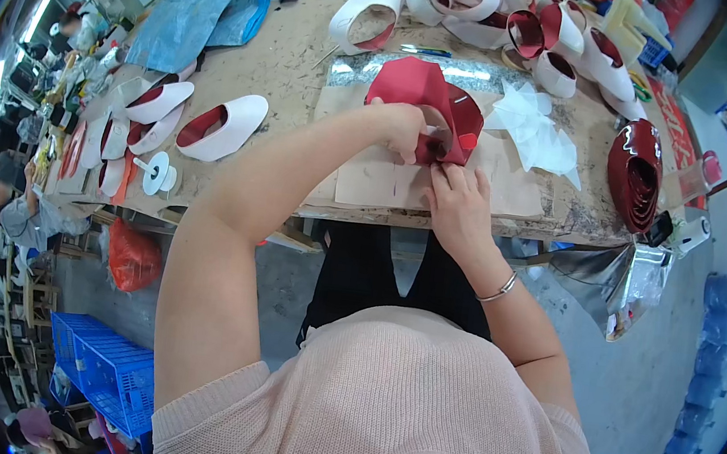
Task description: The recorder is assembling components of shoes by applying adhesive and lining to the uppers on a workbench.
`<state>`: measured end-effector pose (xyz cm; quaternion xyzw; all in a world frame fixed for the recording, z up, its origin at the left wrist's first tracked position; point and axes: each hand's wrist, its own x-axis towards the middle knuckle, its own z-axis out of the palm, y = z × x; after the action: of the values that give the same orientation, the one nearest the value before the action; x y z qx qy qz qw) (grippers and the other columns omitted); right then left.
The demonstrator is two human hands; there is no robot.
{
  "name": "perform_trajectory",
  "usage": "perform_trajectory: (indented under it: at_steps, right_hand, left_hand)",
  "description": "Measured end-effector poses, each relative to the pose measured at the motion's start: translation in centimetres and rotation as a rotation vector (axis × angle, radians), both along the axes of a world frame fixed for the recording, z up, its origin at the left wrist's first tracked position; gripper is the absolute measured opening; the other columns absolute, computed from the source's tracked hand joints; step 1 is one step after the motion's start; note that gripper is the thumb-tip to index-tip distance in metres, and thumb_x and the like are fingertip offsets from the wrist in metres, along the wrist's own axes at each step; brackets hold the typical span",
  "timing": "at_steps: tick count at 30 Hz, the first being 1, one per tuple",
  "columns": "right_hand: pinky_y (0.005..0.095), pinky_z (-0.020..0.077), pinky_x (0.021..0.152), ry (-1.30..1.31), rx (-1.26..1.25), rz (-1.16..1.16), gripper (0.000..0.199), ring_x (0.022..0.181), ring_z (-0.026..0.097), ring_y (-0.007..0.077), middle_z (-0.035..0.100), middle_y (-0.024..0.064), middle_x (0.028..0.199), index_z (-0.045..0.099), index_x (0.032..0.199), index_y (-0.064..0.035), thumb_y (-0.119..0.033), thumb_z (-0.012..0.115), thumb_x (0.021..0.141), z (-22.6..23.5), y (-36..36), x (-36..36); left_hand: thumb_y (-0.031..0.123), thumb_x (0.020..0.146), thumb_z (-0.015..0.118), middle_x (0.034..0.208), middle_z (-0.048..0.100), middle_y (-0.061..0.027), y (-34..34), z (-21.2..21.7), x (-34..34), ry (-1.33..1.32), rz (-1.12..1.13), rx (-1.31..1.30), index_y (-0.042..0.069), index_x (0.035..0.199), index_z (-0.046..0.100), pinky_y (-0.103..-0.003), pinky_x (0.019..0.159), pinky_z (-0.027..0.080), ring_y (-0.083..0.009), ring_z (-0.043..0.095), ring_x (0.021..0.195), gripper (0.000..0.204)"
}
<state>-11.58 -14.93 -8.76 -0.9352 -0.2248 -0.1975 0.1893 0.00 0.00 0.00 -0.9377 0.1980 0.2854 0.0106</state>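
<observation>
My left hand (404, 129) and my right hand (458, 204) both grip a red shoe upper (432, 100) over a brown board (384, 180) near the front of the workbench (292, 66). The left fingers pinch the upper's dark red folded edge from the left. The right fingers press the same edge from below. The upper is glossy red on its inner face and matte red outside. A silver bangle sits on my right wrist.
White shoe uppers with red linings (222, 126) lie at the left, more (496, 9) are piled at the back. A stack of glossy dark red pieces (635, 173) sits at the right, crumpled white paper (536, 130) beside it. Blue crates (101, 363) stand on the floor lower left.
</observation>
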Motion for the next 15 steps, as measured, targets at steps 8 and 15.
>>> perform_trajectory:
  at_steps: [8, 15]
  right_hand:
    - [0.0486, 0.0358, 0.092, 0.000, -0.130, -0.023, 0.029, 0.100, 0.053, 0.0239, 0.054, 0.0087, 0.102, 0.059, 0.112, -0.0036, -0.014, 0.056, 0.085, 1.1, 0.7, 0.1]
    - [0.0392, 0.0426, 0.083, -0.095, -0.042, 0.028, 0.026, 0.100, 0.052, 0.0263, 0.053, 0.0106, 0.099, 0.059, 0.106, 0.0032, -0.011, 0.055, 0.084, 0.1, 1.8, 0.7]
  left_hand:
    - [0.025, 0.066, 0.073, 0.084, 0.067, -0.0045, 0.1, -1.1, -1.5, -0.138, -0.069, 0.017, 0.016, 0.091, 0.072, -0.040, 0.078, 0.033, -0.0207, 0.062, 0.090, 0.027]
    - [0.019, 0.065, 0.074, 0.081, 0.066, -0.0081, 2.9, 0.3, -0.9, -0.398, -0.529, -0.061, 0.013, 0.085, 0.072, -0.039, 0.088, 0.033, -0.0241, 0.058, 0.098, 0.021]
